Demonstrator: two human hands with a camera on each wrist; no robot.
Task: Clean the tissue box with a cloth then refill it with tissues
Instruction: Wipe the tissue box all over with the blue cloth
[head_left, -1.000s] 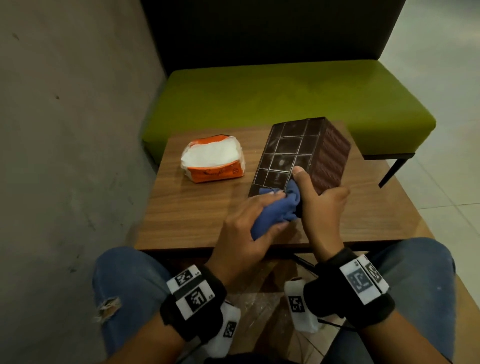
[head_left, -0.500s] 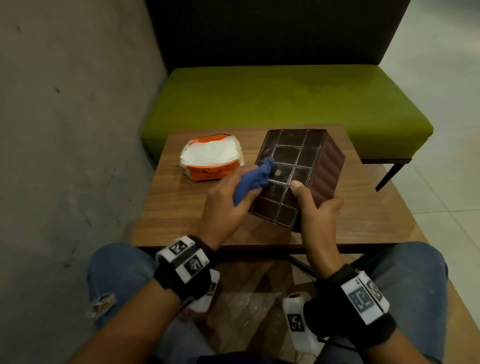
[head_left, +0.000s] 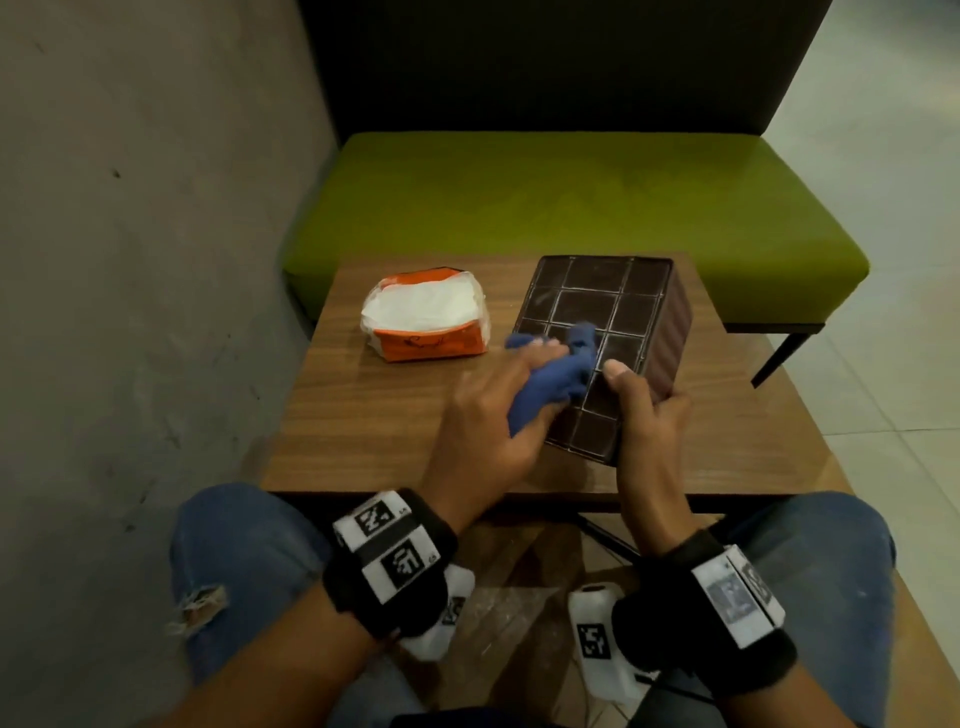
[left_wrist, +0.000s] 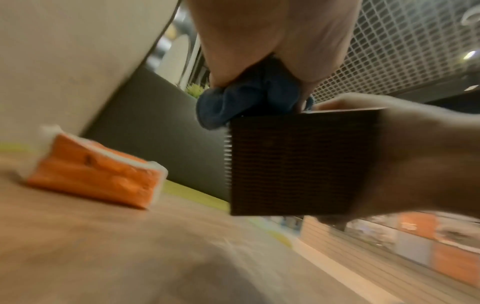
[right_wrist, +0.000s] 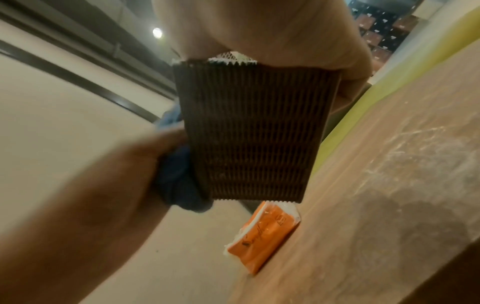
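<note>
Tissue box (head_left: 608, 332) tilted | right grip (head_left: 647, 415) clasps it | left grip (head_left: 488, 415) clutches cloth (head_left: 550, 374) against it

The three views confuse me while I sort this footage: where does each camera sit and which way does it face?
Head: above, looking forward and down at the table; both hands, wrist bands and knees show.
Left wrist: low over the table, looking along the left hand gripping the blue cloth.
Right wrist: low, looking along the right hand holding the tissue box.
Shared: all show the orange tissue pack.
</note>
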